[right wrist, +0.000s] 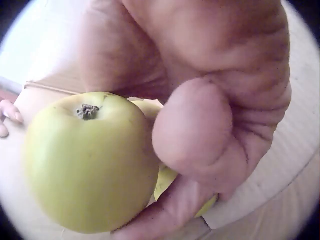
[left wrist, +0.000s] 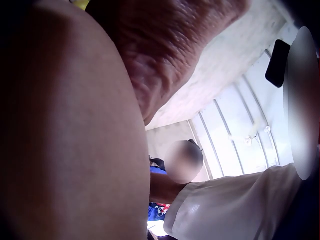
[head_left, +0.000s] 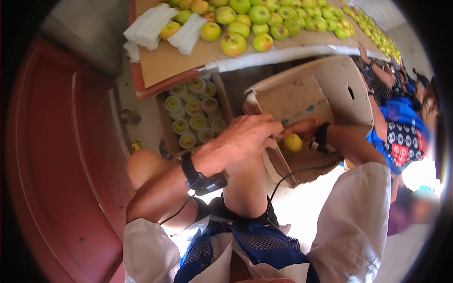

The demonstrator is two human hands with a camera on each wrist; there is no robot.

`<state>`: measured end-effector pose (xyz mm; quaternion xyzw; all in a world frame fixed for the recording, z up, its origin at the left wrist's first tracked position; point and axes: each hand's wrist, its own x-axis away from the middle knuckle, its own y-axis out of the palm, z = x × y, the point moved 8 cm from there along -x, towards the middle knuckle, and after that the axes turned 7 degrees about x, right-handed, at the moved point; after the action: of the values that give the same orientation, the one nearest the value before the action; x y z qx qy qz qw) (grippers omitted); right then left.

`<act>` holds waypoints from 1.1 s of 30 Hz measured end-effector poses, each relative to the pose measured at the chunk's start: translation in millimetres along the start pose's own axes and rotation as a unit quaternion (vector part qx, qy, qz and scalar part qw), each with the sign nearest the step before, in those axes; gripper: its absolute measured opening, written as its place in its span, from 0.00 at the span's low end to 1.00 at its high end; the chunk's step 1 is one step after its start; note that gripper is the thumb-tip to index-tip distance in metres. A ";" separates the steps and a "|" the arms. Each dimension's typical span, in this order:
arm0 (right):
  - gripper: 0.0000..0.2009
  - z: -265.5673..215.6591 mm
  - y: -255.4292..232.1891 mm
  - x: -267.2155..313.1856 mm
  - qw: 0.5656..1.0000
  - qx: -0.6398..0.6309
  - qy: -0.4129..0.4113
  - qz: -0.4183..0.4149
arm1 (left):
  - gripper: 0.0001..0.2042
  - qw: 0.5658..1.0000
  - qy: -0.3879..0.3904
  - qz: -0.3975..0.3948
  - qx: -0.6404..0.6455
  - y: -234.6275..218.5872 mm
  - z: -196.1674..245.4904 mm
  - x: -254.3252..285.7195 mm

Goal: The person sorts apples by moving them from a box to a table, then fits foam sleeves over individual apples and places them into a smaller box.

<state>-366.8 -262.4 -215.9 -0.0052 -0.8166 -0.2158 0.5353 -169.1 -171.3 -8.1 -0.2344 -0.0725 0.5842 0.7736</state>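
In the head view, my right hand (head_left: 303,128) grips a yellow-green apple (head_left: 292,142) over the open cardboard box (head_left: 309,96). The right wrist view shows this apple (right wrist: 92,165) stem end up, with fingers of my right hand (right wrist: 215,100) curled at its side and parts of other apples (right wrist: 165,182) behind. My left hand (head_left: 250,134) reaches over the box's near edge, close beside the right; its fingertips are partly hidden, so what they hold cannot be told. The left wrist view shows the left hand (left wrist: 160,55) from below, its fingers out of sight.
Many apples (head_left: 233,44) and white foam nets (head_left: 150,26) lie on the cardboard-covered table (head_left: 174,63). Below it, a box (head_left: 160,113) holds cupped apples (head_left: 193,107). A red door (head_left: 61,141) stands left; people (head_left: 401,122) are at the right. A cable (head_left: 278,181) hangs near the box.
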 end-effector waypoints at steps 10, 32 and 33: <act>0.22 11.7 -7.3 -11.3 0.991 -0.119 -0.037 -0.043 | 0.12 1.000 -0.023 -0.013 -0.012 2.4 -0.2 -4.3; 0.23 37.4 -5.6 -26.8 0.982 -0.169 -0.007 -0.084 | 0.11 0.999 -0.026 -0.024 -0.033 8.6 -6.4 -6.3; 0.23 34.9 -6.6 -24.2 0.984 -0.167 -0.012 -0.066 | 0.11 0.999 -0.022 -0.021 -0.029 8.6 -6.2 -6.0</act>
<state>-388.4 -250.5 -251.1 -0.0437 -0.7739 -0.3840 0.5017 -176.0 -176.8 -16.5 -0.2427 -0.1113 0.5705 0.7767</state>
